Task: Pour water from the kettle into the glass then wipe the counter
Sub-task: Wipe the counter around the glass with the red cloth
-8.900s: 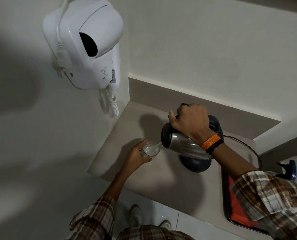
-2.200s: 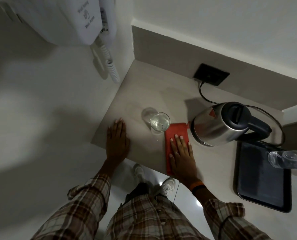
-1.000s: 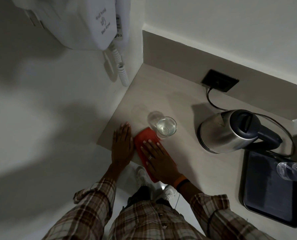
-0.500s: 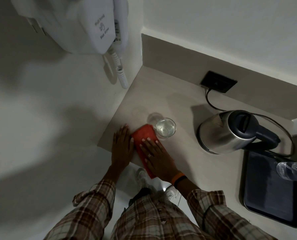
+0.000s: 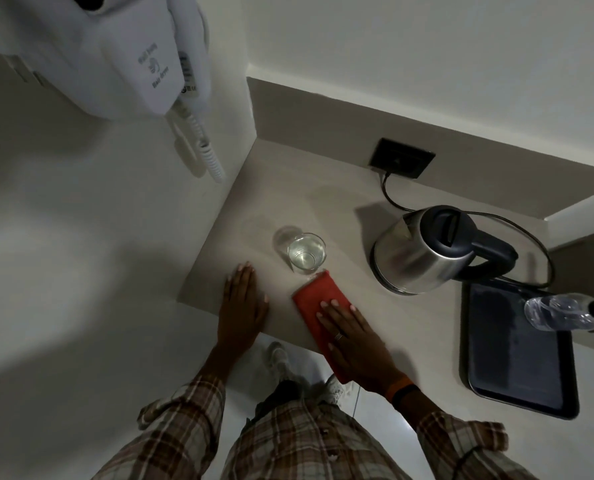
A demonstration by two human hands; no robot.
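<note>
A clear glass (image 5: 306, 253) with water in it stands on the beige counter (image 5: 288, 188). To its right sits the steel kettle (image 5: 423, 251) with a black lid and handle, upright on its base. A red cloth (image 5: 314, 296) lies flat on the counter just in front of the glass, its far corner almost touching it. My right hand (image 5: 352, 336) presses flat on the cloth, fingers spread. My left hand (image 5: 243, 303) rests flat on the bare counter near the left front edge, holding nothing.
A white wall-mounted hair dryer (image 5: 126, 53) with a coiled cord hangs above the left side. A black socket (image 5: 402, 162) feeds the kettle cord. A dark tray (image 5: 517, 355) lies at the right, with a clear plastic bottle (image 5: 558, 312) over its far corner.
My right hand has slid the red cloth to the right, away from my left hand, so a gap of bare counter now lies between them. The left hand, glass and kettle stayed put.
</note>
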